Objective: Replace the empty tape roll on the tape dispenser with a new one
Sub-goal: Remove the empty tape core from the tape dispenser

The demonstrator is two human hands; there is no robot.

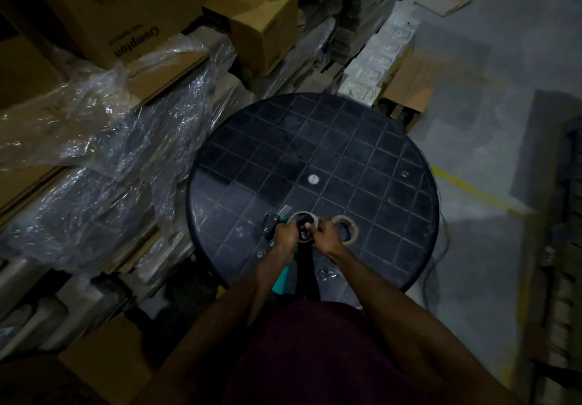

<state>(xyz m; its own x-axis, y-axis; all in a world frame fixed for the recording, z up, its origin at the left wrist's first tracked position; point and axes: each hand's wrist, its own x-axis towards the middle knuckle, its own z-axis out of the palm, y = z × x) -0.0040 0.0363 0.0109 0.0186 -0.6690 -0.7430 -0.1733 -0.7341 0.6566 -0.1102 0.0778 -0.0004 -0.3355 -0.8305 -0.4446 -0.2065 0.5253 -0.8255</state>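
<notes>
A black tape dispenser (271, 224) with a teal handle lies on the round black table (315, 152) near its front edge. A thin roll ring (303, 215) sits on the dispenser's hub. My left hand (285, 236) grips the dispenser body beside that ring. My right hand (327, 236) has its fingers on the ring at the hub. Just to the right, a second tape roll (346, 226) lies flat on the table, partly behind my right hand. The light is dim, so the exact finger contact is hard to make out.
Stacked cardboard boxes (126, 11) and crumpled clear plastic wrap (110, 140) crowd the left side, close to the table's edge. Flattened cartons lie behind the table. Grey concrete floor with a yellow line (472, 190) lies to the right.
</notes>
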